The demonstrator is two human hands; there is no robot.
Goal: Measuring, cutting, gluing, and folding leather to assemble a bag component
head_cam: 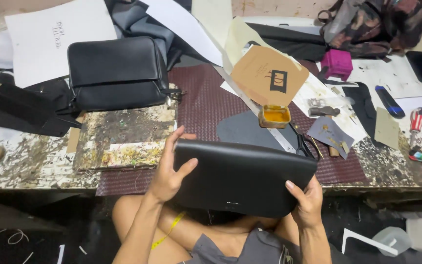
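Black leather makes up the big curved bag piece (242,176), which is held over the lap, at the near edge of the messy worktable (35,161). It is gripped at its left end by the left hand (168,171) and at its lower right corner by the right hand (307,200), fingers closed on it. A small tin of yellow glue (275,116) is seen just behind. The tin could be knocked over if the piece were pushed forward.

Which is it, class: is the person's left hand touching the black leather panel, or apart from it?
Touching. The head view shows the left hand gripping the black leather panel at its left edge, thumb lying across its face.
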